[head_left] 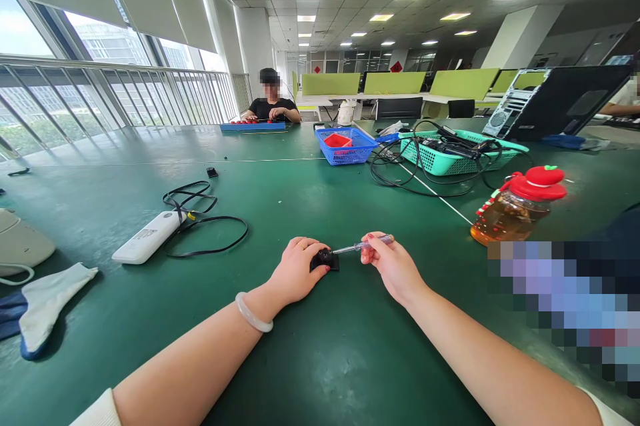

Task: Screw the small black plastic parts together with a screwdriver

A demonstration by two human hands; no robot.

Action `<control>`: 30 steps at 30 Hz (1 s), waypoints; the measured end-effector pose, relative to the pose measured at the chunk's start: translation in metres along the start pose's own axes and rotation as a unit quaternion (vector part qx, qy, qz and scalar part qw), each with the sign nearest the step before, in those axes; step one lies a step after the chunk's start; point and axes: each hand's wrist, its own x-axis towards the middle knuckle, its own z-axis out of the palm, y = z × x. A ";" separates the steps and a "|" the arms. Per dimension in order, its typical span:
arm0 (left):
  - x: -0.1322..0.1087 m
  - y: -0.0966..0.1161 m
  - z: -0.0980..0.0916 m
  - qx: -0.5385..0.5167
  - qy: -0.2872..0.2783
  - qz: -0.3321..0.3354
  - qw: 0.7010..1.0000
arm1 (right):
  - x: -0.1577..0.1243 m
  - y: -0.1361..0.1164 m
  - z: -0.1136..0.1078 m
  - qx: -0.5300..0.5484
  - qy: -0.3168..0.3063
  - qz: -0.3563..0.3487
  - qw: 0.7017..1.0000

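My left hand (pixel 296 269) is closed around a small black part (pixel 326 259) that rests on the green table (pixel 310 359). My right hand (pixel 393 265) pinches a thin screwdriver with a clear handle (pixel 364 245). Its metal tip points left and touches the top of the black part. A pale bangle sits on my left wrist. Both forearms reach in from the bottom edge.
A white power bank (pixel 147 237) with a black cable (pixel 205 219) lies to the left, gloves (pixel 47 303) further left. A red-lidded bottle of amber liquid (pixel 515 209) stands right. Blue basket (pixel 346 146), green basket with cables (pixel 457 151) and a seated person (pixel 271 103) are beyond.
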 end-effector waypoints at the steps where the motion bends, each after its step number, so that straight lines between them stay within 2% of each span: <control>1: 0.000 0.000 0.000 0.001 -0.001 0.000 1.000 | 0.000 0.000 0.000 0.002 0.001 0.002 1.000; 5: 0.000 0.000 0.000 0.002 -0.004 -0.001 1.000 | 0.000 -0.002 0.000 0.020 0.011 0.005 1.000; 17: 0.000 0.002 -0.001 0.003 0.001 0.008 1.000 | 0.000 -0.001 -0.001 0.040 -0.013 0.021 0.999; 30: 0.000 0.002 -0.001 0.010 -0.003 0.007 1.000 | 0.001 -0.002 0.000 0.070 -0.001 0.029 0.997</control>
